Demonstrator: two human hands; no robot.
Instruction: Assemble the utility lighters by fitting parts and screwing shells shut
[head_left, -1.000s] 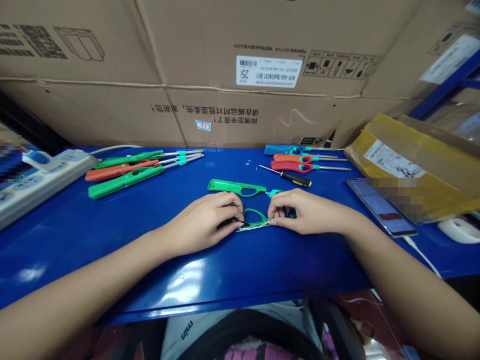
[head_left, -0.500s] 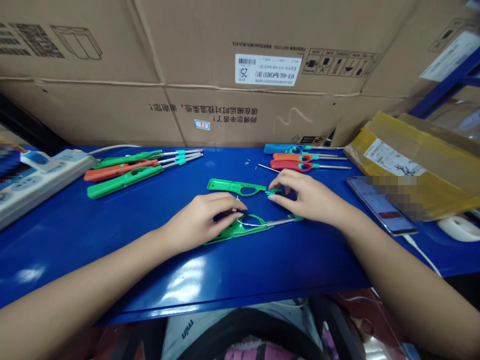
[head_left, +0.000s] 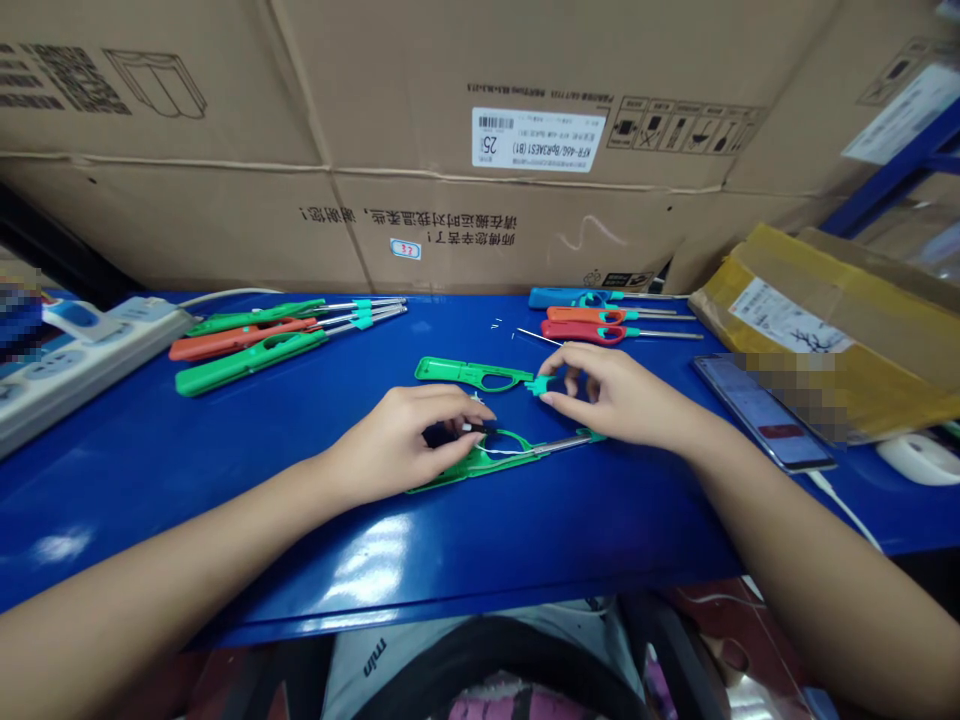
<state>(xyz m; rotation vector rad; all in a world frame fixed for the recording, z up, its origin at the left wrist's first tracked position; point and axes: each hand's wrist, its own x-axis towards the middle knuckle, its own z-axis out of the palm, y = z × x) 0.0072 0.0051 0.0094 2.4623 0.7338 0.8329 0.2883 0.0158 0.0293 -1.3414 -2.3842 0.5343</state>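
Note:
My left hand point(head_left: 397, 432) pinches a small black igniter piece point(head_left: 477, 428) with a white end between thumb and fingers. From there a white wire point(head_left: 504, 451) runs toward the metal tube point(head_left: 564, 443) of an opened green lighter shell point(head_left: 457, 472), which lies under the fingertips. My right hand point(head_left: 622, 392) grips a teal lighter trigger point(head_left: 538, 385) between thumb and forefinger. Close to the trigger's left, a separate green shell half point(head_left: 466, 373) lies with its hollow side up.
Long-necked lighters, two green and one orange point(head_left: 247, 342), lie at left beside a white power strip point(head_left: 97, 350). Blue, orange and red lighters point(head_left: 585, 331) lie back right. A phone point(head_left: 761, 410), a yellow-taped box point(head_left: 825, 330) and a thin rod point(head_left: 536, 336) are right; cardboard point(head_left: 420, 80) stands behind.
In my right hand the teal trigger has turned so that more of its flat side shows. My left thumb has shifted slightly, uncovering more of the black igniter piece.

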